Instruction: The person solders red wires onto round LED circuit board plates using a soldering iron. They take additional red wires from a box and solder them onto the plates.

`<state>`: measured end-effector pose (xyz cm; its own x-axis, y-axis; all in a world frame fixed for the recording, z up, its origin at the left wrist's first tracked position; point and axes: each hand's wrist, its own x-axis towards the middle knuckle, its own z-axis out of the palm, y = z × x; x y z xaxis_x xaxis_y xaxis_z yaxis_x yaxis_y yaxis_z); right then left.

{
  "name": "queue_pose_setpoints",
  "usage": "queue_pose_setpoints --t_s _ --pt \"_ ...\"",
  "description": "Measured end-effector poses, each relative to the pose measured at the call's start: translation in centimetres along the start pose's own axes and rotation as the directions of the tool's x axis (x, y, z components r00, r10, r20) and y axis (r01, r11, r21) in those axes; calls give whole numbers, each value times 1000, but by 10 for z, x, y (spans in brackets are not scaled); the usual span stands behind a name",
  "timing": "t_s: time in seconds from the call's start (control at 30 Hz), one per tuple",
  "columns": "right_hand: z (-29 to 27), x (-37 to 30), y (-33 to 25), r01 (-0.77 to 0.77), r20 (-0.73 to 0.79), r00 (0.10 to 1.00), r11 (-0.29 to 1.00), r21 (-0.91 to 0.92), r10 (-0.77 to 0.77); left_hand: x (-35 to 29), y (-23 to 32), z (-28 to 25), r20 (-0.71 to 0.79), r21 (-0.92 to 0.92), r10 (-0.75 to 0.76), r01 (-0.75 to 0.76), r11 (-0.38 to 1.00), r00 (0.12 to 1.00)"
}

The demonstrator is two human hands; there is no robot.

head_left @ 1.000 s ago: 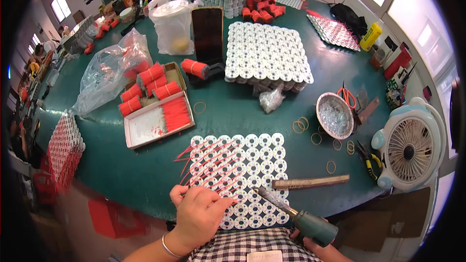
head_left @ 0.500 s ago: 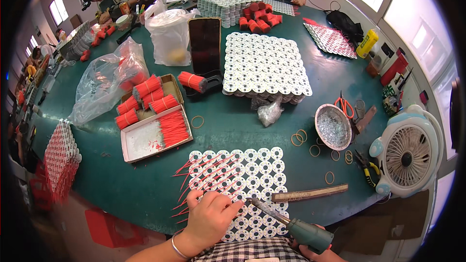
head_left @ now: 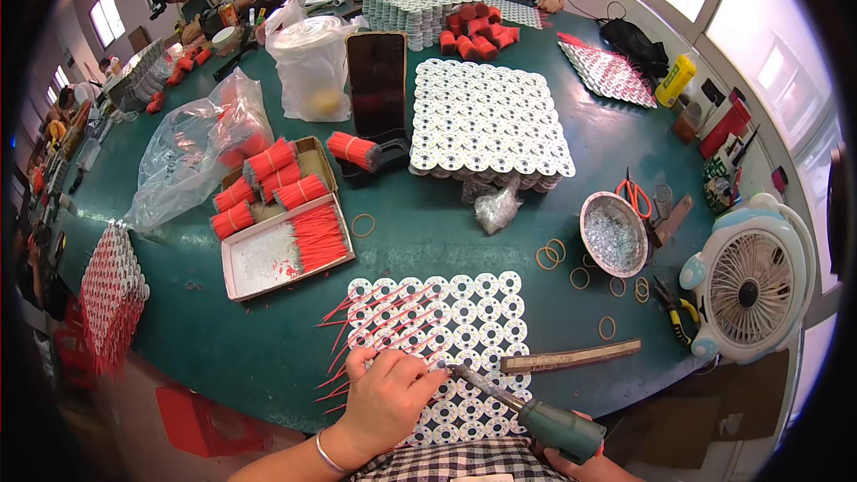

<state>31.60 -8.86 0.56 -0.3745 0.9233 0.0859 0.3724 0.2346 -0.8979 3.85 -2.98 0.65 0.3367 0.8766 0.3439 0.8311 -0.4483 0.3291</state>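
Note:
A panel of round white circuit boards [head_left: 486, 308] lies at the table's near edge, with several red wires [head_left: 393, 313] attached across its left part and sticking out leftward. My left hand [head_left: 388, 397] rests over the panel, thumb and forefinger pinched on a red wire that the fingers mostly hide. In my right hand [head_left: 580, 455], partly hidden by the tool, is a green soldering gun [head_left: 558, 428]. Its metal barrel slants up to the left, and the tip is close beside my left fingertips.
A wooden strip [head_left: 571, 356] touches the panel's right side. Around lie a box of red wires [head_left: 308, 245], a bowl [head_left: 613, 232], pliers [head_left: 676, 311], a fan [head_left: 750, 286], a phone [head_left: 377, 85] and a stack of panels [head_left: 486, 120]. Two co-workers sit across the table.
The soldering gun has shifted a little left, bringing its tip nearer my left fingertips. My left hand has hardly moved.

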Motion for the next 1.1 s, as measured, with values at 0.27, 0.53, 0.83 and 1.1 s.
queue_pose_setpoints --t_s 0.27,0.53,0.83,1.1 --pt "-1 -24 36 -115 97 990 983 144 101 -1 1 2 -12 11 9 -8 1000 1000" --pt "1 -31 32 -234 110 970 951 204 215 -5 7 -5 -100 60 60 -54 997 993" --pt "9 -57 29 -310 155 947 667 677 282 -38 24 -10 -52 -29 11 -13 999 999" --pt "11 -71 42 -156 117 985 928 338 123 -46 23 -9 -54 -62 7 -11 998 998"
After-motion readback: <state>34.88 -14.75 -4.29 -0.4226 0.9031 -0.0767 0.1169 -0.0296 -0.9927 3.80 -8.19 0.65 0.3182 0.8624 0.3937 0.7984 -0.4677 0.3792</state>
